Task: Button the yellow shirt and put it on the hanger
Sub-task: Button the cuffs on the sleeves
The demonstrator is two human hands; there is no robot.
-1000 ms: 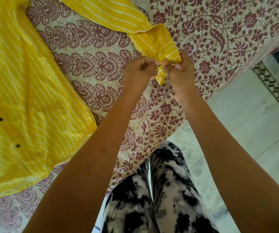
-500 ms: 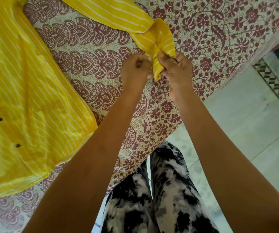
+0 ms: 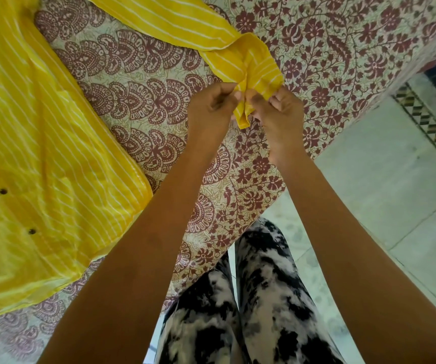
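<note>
A yellow shirt with thin white stripes [image 3: 41,143] lies spread on the bed at the left, two dark buttons showing on its front. One sleeve runs across the top to its cuff [image 3: 253,72] near the bed's edge. My left hand [image 3: 211,106] and my right hand [image 3: 277,114] both pinch the cuff's end between fingers and thumb, close together, lifting it slightly off the bed. A strip of cuff hangs down between them. No hanger is in view.
The bedsheet [image 3: 343,43] is cream with maroon flowers and paisley. Its edge runs diagonally from upper right to lower centre. A pale tiled floor [image 3: 385,185] with a patterned border lies to the right. My legs in black-and-white trousers stand against the bed.
Both hands stayed on the cuff, working it between the fingers; the cuff end was turned and re-pinched. The shirt body has not moved.
</note>
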